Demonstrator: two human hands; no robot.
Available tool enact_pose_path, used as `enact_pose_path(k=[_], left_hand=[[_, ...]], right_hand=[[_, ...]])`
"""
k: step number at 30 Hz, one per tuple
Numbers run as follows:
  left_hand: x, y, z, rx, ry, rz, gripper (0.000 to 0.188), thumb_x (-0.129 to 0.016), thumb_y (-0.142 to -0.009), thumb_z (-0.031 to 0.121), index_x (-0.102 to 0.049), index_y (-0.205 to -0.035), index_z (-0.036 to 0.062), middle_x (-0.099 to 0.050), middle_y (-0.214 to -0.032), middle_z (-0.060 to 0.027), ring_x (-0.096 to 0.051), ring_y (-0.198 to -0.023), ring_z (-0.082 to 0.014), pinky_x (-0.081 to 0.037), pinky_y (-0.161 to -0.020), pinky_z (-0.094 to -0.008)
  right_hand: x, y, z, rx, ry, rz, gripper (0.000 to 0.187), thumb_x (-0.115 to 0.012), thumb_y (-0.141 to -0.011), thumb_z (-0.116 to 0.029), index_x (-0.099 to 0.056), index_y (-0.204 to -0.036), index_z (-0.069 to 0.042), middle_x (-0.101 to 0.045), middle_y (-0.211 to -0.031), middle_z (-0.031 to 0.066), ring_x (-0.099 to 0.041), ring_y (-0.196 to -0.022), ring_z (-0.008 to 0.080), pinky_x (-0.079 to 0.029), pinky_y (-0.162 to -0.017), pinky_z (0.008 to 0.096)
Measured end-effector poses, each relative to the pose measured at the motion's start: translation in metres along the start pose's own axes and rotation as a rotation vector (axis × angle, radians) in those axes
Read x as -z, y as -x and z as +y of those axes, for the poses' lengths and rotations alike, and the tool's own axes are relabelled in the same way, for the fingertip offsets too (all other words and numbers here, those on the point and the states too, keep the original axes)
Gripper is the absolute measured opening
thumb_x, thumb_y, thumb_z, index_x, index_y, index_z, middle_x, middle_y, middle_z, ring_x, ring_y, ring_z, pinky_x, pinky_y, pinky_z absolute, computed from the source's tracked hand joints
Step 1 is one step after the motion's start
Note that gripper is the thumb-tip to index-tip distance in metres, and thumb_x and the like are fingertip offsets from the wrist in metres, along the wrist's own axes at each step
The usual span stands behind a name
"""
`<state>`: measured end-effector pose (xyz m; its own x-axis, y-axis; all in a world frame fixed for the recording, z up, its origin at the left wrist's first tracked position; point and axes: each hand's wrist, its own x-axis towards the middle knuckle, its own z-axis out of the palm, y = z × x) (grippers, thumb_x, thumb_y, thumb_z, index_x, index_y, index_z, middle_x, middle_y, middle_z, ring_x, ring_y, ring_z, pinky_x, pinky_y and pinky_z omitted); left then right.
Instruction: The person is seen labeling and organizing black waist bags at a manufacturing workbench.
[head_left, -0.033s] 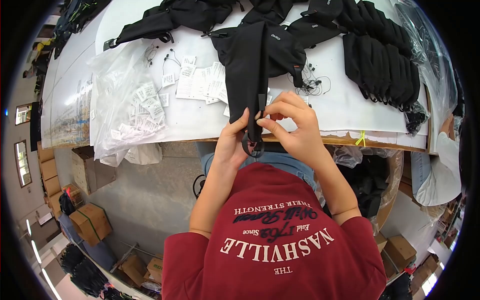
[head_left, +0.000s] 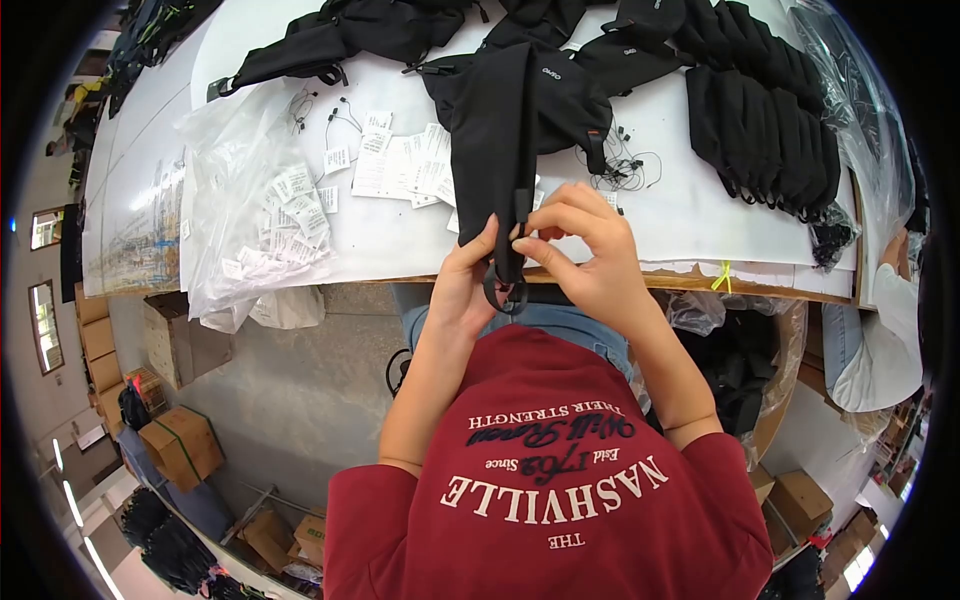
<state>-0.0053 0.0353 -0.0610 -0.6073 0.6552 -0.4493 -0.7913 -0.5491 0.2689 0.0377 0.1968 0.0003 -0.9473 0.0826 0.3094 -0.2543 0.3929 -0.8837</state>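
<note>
One black sling bag (head_left: 488, 150), likely light and limp, seemed best held by its narrow end (head_left: 508, 258), which the left hand (head_left: 466, 282) gripped and right hand (head_left: 592, 250) pinched.

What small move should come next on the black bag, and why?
Perhaps a slight adjustment by the right hand at the edge of the black bag, the left hand bracing it: the left thumb lies on its narrow end, and the right thumb and fingertips are at the opposite edge. Exactly what they touch is unclear.

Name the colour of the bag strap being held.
The bag strap is black; best seen in the head view.
</note>
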Motion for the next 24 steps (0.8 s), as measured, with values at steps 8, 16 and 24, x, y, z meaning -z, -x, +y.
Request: enact_pose_path(k=[8,16,24], left_hand=[[0.001,0.008,0.036,-0.079,-0.639,-0.214,0.06,-0.075,-0.075,0.018,-0.047,-0.124,-0.0043,-0.06,-0.112,-0.0119,-0.061,-0.1,-0.0225,-0.05,-0.09,-0.0359],[0.019,-0.004,0.018,0.027,-0.385,-0.243,0.053,-0.077,-0.075,0.019,-0.052,-0.117,-0.0014,-0.062,-0.102,-0.008,-0.061,-0.096,-0.0188,-0.05,-0.084,-0.0313],[0.012,-0.002,0.001,0.023,-0.276,-0.341,0.055,-0.076,-0.076,0.019,-0.051,-0.122,0.0014,-0.058,-0.113,-0.0072,-0.058,-0.103,-0.0192,-0.048,-0.09,-0.0332]], right_hand=[[0.018,0.0,-0.006,0.006,-0.014,-0.103,0.014,-0.068,-0.073,-0.001,-0.056,-0.081,-0.001,-0.055,-0.08,0.0083,-0.055,-0.078,0.0249,-0.044,-0.067,0.0318],[0.022,-0.004,-0.017,0.15,0.047,-0.262,0.014,-0.069,-0.073,-0.004,-0.058,-0.081,-0.004,-0.055,-0.079,0.0051,-0.053,-0.076,0.0239,-0.045,-0.063,0.033],[0.019,-0.013,-0.021,0.14,0.052,-0.04,0.013,-0.07,-0.072,-0.004,-0.06,-0.08,-0.003,-0.055,-0.077,0.0049,-0.052,-0.074,0.023,-0.043,-0.062,0.0321]])
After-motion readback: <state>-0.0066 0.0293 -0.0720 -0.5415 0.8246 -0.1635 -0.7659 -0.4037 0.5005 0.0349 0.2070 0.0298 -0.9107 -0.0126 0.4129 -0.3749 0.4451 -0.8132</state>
